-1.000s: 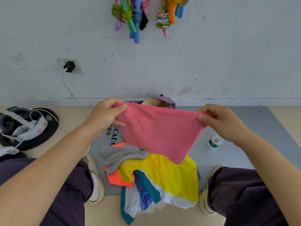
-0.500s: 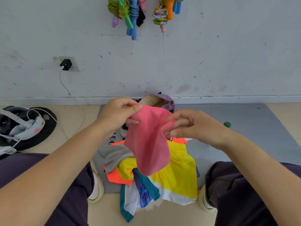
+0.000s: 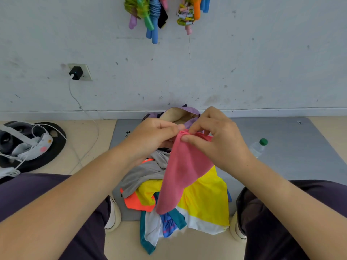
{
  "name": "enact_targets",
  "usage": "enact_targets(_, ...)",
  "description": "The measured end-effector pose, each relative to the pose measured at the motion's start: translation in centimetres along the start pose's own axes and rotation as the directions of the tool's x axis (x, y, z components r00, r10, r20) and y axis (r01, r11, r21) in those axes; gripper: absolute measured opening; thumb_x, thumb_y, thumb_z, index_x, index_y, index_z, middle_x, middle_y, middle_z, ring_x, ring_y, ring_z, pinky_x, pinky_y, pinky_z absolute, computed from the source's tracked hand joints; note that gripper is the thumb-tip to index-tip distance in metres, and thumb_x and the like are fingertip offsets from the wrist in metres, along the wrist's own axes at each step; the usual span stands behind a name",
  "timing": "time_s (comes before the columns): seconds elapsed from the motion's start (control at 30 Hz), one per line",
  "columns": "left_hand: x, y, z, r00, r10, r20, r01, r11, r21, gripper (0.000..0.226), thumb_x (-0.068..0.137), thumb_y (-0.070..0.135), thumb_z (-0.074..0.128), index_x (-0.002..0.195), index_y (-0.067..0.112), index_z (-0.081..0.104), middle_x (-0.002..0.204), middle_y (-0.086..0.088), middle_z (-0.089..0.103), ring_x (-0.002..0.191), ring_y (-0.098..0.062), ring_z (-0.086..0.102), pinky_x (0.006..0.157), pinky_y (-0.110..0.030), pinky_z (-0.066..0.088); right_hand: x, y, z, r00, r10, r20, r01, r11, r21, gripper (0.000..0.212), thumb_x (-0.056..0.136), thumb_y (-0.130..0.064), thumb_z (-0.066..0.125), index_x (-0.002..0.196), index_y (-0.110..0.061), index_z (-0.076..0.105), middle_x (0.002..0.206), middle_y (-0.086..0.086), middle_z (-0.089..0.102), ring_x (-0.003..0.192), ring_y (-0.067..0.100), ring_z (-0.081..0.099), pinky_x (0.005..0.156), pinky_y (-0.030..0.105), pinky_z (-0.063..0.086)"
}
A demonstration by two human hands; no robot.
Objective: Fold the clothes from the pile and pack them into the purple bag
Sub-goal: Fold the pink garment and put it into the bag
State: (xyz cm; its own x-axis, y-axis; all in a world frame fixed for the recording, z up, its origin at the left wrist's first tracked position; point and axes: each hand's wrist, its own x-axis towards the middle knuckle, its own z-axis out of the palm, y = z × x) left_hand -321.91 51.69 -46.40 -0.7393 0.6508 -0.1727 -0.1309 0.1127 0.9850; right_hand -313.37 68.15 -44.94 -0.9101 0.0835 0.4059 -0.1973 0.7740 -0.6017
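Left hand [image 3: 155, 136] and right hand [image 3: 218, 139] meet at one point, both pinching the top edge of the pink garment [image 3: 183, 171]. Garment hangs doubled lengthwise, lower end over the clothes pile [image 3: 189, 201] on the grey mat [image 3: 293, 151]. Purple bag [image 3: 185, 114] sits open just beyond the hands, by the wall. Water bottle [image 3: 258, 147] lies on the mat to the right

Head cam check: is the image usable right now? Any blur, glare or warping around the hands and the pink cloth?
Head view: even, soft daylight, no glare; only faint shadows under the pile. Left hand, right hand and pink cloth are sharp, no motion blur. Wide-angle warping stretches the forearms and knees at the bottom corners, and the baseboard bows slightly. The bag is mostly hidden behind the hands.
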Motion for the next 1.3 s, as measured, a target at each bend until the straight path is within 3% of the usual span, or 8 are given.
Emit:
enact_targets(0.27, -0.7, 0.6, -0.3, 0.993, 0.05, 0.107, -0.066, 0.986, 0.156, 0.026, 0.075, 0.041, 0.08, 0.096, 0.026, 0.079, 0.103, -0.005, 0.075, 0.103, -0.019, 0.07, 0.096, -0.034, 0.054, 0.0, 0.6, -0.7, 0.997, -0.059, -0.044, 0.055, 0.996, -0.076, 0.027, 0.072, -0.032, 0.083, 0.066, -0.01, 0.068, 0.082, -0.003, 0.051, 0.074, 0.015, 0.051, 0.066, 0.021, 0.038)
enact_targets(0.4, -0.8, 1.3, -1.1, 0.986, 0.158, 0.061, -0.167, 0.966, 0.2, 0.021, 0.072, 0.037, 0.075, 0.09, 0.028, 0.08, 0.095, -0.001, 0.077, 0.092, -0.012, 0.07, 0.086, -0.029, 0.055, 0.4, 1.5, -1.8, 0.99, -0.035, 0.137, 0.052, 0.991, -0.124, 0.043, 0.064, -0.054, 0.075, 0.075, -0.012, 0.073, 0.099, 0.003, 0.057, 0.092, 0.021, 0.054, 0.08, 0.039, 0.046)
enact_targets(0.53, -0.6, 2.1, -3.5, 0.967, 0.23, -0.108, -0.22, 0.971, 0.091, 0.015, 0.07, 0.026, 0.075, 0.083, 0.024, 0.08, 0.09, 0.0, 0.077, 0.084, -0.011, 0.07, 0.081, -0.027, 0.059, 1.0, 3.5, -3.8, 0.975, 0.079, 0.207, -0.023, 0.965, -0.261, 0.038, 0.076, -0.043, 0.074, 0.099, -0.013, 0.073, 0.117, 0.007, 0.057, 0.111, 0.027, 0.052, 0.097, 0.05, 0.041)
enact_targets(0.77, -0.4, 0.7, -4.2, 0.931, 0.359, -0.07, -0.21, 0.682, 0.701, 0.024, 0.083, 0.02, 0.076, 0.081, 0.043, 0.07, 0.081, 0.019, 0.072, 0.078, 0.001, 0.065, 0.068, -0.009, 0.043, 0.9, 3.5, -4.2, 0.986, 0.076, 0.149, -0.068, 0.996, -0.059, 0.008, 0.081, -0.022, 0.076, 0.084, -0.014, 0.074, 0.086, -0.004, 0.07, 0.081, 0.012, 0.061, 0.083, 0.03, 0.048)
enact_targets(0.93, -0.2, 0.5, -3.9, 0.916, 0.393, -0.085, -0.277, 0.77, 0.574, 0.021, 0.091, 0.016, 0.067, 0.089, 0.036, 0.068, 0.085, 0.02, 0.071, 0.082, 0.007, 0.064, 0.072, -0.004, 0.043, 1.1, 2.9, -4.2, 0.966, 0.194, 0.169, -0.211, 0.973, 0.089, 0.027, 0.076, -0.018, 0.081, 0.1, -0.023, 0.068, 0.082, 0.005, 0.066, 0.08, 0.024, 0.062, 0.081, 0.037, 0.052)
enact_targets(1.03, 0.2, 0.2, -3.7, 0.953, 0.296, -0.064, -0.217, 0.814, 0.539, 0.017, 0.097, 0.019, 0.059, 0.088, 0.032, 0.063, 0.079, 0.018, 0.065, 0.075, 0.002, 0.059, 0.072, -0.011, 0.044, 1.0, 2.9, -4.0, 0.948, 0.211, 0.237, -0.214, 0.977, -0.01, 0.01, 0.08, -0.021, 0.077, 0.085, -0.018, 0.069, 0.085, -0.005, 0.067, 0.084, 0.018, 0.062, 0.083, 0.037, 0.05)
enact_targets(1.2, 0.2, 0.6, -2.7, 0.976, 0.173, -0.135, -0.146, 0.971, 0.19, 0.014, 0.1, 0.023, 0.053, 0.089, 0.024, 0.062, 0.073, 0.011, 0.059, 0.07, -0.005, 0.055, 0.069, -0.019, 0.047, 0.7, 2.6, -4.0, 0.902, 0.253, 0.35, -0.396, 0.807, 0.438, 0.021, 0.093, -0.03, 0.059, 0.09, -0.01, 0.055, 0.076, -0.001, 0.054, 0.075, 0.012, 0.052, 0.079, 0.032, 0.048)
enact_targets(1.3, -0.2, 1.6, -1.8, 0.948, 0.186, -0.257, -0.222, 0.968, -0.119, 0.017, 0.089, 0.042, 0.06, 0.089, 0.026, 0.067, 0.068, -0.001, 0.053, 0.056, -0.01, 0.049, 0.048, -0.022, 0.04, 0.8, 1.9, -3.7, 0.921, 0.282, 0.268, -0.388, 0.714, 0.583, 0.027, 0.086, -0.043, 0.057, 0.086, -0.016, 0.052, 0.063, -0.007, 0.053, 0.057, 0.009, 0.05, 0.059, 0.024, 0.051)
